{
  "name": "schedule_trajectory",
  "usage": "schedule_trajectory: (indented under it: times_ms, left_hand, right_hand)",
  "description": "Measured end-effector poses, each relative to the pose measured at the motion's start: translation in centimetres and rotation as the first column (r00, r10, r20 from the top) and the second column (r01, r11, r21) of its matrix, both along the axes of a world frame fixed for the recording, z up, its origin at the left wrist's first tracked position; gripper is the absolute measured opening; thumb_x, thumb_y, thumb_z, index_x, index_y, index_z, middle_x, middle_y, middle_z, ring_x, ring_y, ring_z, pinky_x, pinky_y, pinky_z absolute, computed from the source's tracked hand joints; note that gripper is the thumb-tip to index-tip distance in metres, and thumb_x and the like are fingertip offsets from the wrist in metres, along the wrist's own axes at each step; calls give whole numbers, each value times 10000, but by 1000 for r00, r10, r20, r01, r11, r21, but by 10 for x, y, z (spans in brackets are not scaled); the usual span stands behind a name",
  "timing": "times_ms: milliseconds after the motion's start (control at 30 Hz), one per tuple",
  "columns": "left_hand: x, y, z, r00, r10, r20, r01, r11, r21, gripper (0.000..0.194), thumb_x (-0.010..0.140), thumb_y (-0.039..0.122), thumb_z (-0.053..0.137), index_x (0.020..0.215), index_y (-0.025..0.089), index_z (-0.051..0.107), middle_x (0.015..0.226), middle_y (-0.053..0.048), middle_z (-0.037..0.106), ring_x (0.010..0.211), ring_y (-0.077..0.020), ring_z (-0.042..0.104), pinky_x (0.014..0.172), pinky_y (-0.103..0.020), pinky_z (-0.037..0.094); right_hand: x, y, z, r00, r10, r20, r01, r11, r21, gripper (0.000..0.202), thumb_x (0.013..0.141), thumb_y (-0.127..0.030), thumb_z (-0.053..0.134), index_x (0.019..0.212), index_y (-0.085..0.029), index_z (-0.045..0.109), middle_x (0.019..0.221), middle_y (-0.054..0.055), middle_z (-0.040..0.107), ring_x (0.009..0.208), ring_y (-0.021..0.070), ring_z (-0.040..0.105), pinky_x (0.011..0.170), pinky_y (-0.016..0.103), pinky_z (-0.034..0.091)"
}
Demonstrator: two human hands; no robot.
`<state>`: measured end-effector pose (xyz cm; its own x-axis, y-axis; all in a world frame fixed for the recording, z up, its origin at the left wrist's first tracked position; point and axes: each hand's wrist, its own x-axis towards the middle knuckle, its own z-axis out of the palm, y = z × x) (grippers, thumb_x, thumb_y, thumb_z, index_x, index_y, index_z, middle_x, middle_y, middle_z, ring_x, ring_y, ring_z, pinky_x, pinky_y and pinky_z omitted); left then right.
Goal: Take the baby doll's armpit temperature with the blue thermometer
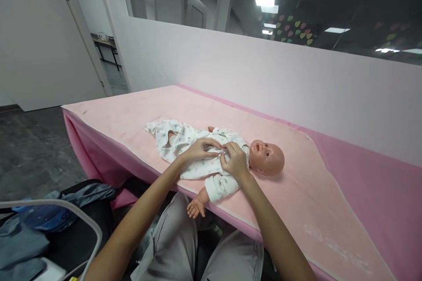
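Observation:
A baby doll (268, 158) lies on its back on a pink padded table, its head to the right. It wears a white printed garment (201, 169), spread loosely round the legs at the left. My left hand (201, 148) is over the doll's belly, its fingers pinching the garment's front. Close beside it, on the chest, my right hand (234, 159) also has thumb and fingers closed on the cloth. The small part between the fingertips is too tiny to make out. One doll arm (198, 204) hangs over the near table edge.
The pink table mat (290, 210) reaches to a low white wall (263, 79) with dark glass above. At the lower left, a chair holds grey cloth and a blue bottle (49, 217), behind a curved pale rail (89, 217).

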<state>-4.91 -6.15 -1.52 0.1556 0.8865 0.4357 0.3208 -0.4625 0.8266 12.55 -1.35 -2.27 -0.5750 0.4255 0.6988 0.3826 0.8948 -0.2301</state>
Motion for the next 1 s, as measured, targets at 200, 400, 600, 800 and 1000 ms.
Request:
schedule_trajectory:
  times_ms: [200, 400, 600, 800, 1000]
  left_hand:
    - [2, 1, -2, 999, 34, -25, -33, 999, 35, 286, 710, 300, 679, 951, 147, 685, 1006, -102, 661, 964, -203, 599, 894, -310, 445]
    - [4, 1, -2, 996, 73, -44, -71, 996, 56, 252, 725, 311, 665, 927, 165, 702, 1030, -100, 655, 972, -209, 596, 889, -319, 448]
    - [5, 0, -2, 995, 90, -53, -87, 995, 53, 258, 744, 323, 647, 939, 163, 701, 1010, -95, 656, 963, -210, 596, 877, -324, 456]
    - [4, 1, -4, 991, 93, -97, -85, 993, 85, 212, 763, 304, 629, 910, 175, 708, 1011, -90, 654, 962, -202, 595, 880, -329, 453]
    - [1, 4, -9, 992, 94, -80, -87, 992, 96, 194, 783, 290, 603, 912, 179, 698, 1015, -81, 649, 970, -199, 590, 885, -328, 442]
  right_hand:
    - [-3, 1, -4, 999, -33, 16, 33, 999, -12, 123, 826, -174, 419, 798, -195, 538, 780, 50, 581, 799, 186, 520, 710, 284, 392]
    - [-4, 3, -8, 997, -75, 13, 75, 997, 37, 200, 905, -227, 361, 835, -185, 543, 807, 58, 599, 793, 183, 523, 690, 285, 375]
    - [-5, 4, -10, 995, -100, -3, 100, 992, 79, 185, 901, -211, 365, 832, -181, 534, 781, 53, 598, 764, 175, 527, 659, 281, 371]
    - [-6, 6, -12, 997, -57, -45, 63, 990, 123, 104, 842, -179, 452, 784, -183, 538, 749, 37, 601, 746, 168, 531, 659, 269, 379]
    - [-6, 6, -12, 997, -65, -34, 68, 989, 128, 124, 858, -173, 448, 800, -184, 557, 762, 37, 615, 760, 165, 542, 671, 266, 385]
